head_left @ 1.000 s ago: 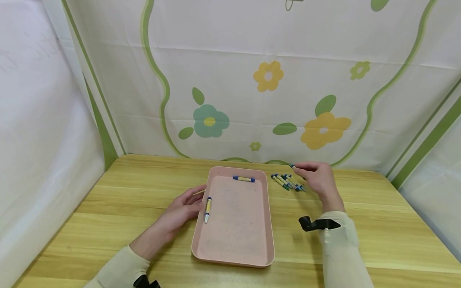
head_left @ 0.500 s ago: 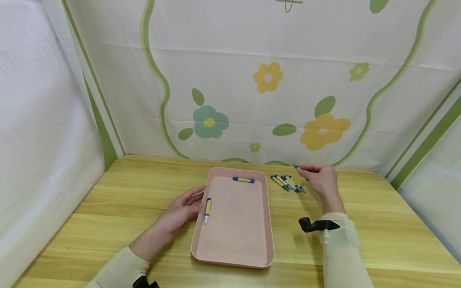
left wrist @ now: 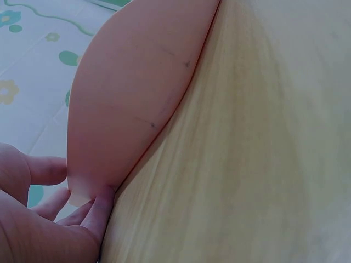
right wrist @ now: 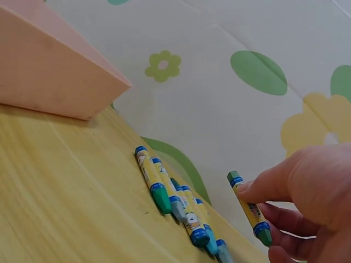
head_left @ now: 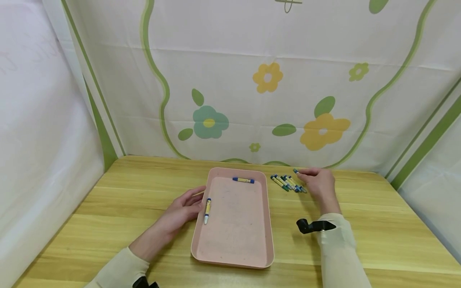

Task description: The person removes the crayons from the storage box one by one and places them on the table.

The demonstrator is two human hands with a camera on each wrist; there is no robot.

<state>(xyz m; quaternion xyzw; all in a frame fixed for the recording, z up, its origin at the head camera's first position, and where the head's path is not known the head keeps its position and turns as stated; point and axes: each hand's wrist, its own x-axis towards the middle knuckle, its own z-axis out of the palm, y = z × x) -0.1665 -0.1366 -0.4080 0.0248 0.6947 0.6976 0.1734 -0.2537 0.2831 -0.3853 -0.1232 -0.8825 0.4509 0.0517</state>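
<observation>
A green crayon (right wrist: 249,208) with a yellow and blue wrapper is pinched between the thumb and fingers of my right hand (head_left: 319,185). That hand is above the table, just right of a cluster of several wrapped crayons (head_left: 279,183). My left hand (head_left: 183,208) rests against the left side of a shallow pink tray (head_left: 234,263). In the left wrist view its fairly straight fingers (left wrist: 98,216) touch the tray's outer wall. Inside the tray, a blue crayon (head_left: 243,180) lies near the far end and a white-tipped crayon (head_left: 207,211) lies along the left wall.
Everything stands on a wood-grain table (head_left: 137,192). A white cloth (head_left: 230,88) printed with flowers and leaves hangs right behind its far edge. The crayon cluster lies just right of the tray's far right corner.
My right hand, holding the green crayon, has come down slightly and a little nearer. The left hand, tray and lying crayons have stayed in place.
</observation>
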